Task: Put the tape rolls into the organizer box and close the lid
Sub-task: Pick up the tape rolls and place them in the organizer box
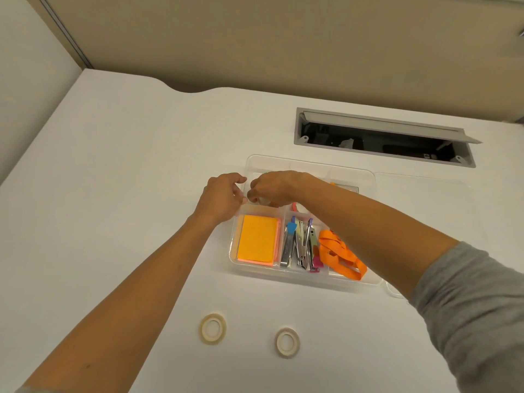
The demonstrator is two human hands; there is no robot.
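My left hand is at the left wall of the organizer box, with the fingers curled and the fingertips at the clear rim. My right hand reaches over the box into the back-left compartment, its fingers bent together around something small and pale; I cannot tell what it is. The two hands almost touch each other.

The box is open and stands on the white desk. In the front compartments I see orange sticky notes, some staplers and an orange ribbon. The clear lid lies flat just beside the box, on its right side.

Two tape rolls lie flat on the desk in front of the box, apart from it: one roll to the left and another roll to the right.
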